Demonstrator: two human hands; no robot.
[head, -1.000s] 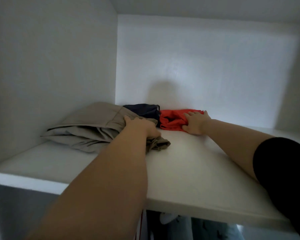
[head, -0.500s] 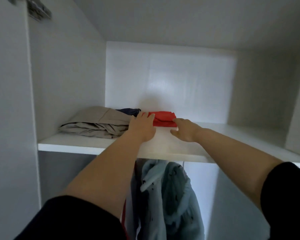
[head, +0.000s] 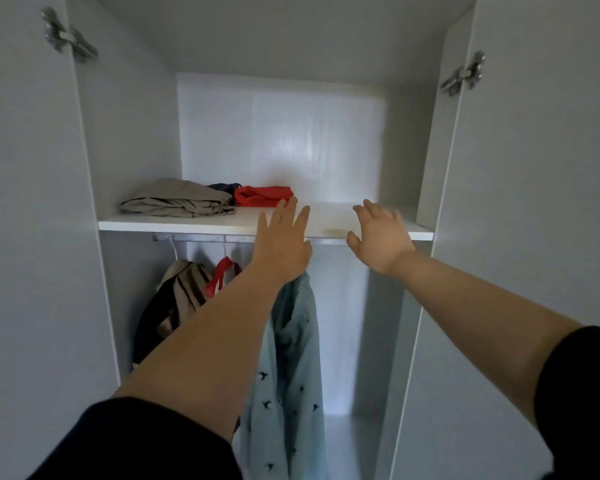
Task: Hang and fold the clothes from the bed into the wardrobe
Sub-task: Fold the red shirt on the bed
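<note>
Withdrawn from the shelf (head: 194,224): one second ago left hand (head: 282,244) pressed on the folded khaki trousers (head: 177,201), right hand (head: 381,238) on the folded red garment (head: 263,196); now both clear of the fabric and in front of the shelf edge. Viewpoint backed away as well, exposing the full wardrobe opening and both doors. Judged meaning: placement of folded items on the shelf complete for this load; next step likely a return to the bed (not in view) for remaining clothes.

Left hand at 12 o'clock from frame centre: palm facing the wardrobe, fingers extended and spread, fingertips overlapping the red garment's right end in the view; contact cannot be confirmed. Empty. Right hand at 1 o'clock: fingers spread, slightly curled, thumb low, holding nothing. Both forearms extended upward and forward.

Folded stack at 10–11 o'clock on the shelf: khaki trousers left, dark navy item (head: 224,187) behind, red garment right, all touching. Below the rail (head: 201,238), at 6–9 o'clock: light blue patterned shirt (head: 288,375), red top (head: 222,274), striped dark garment (head: 174,306), all hung.
</note>
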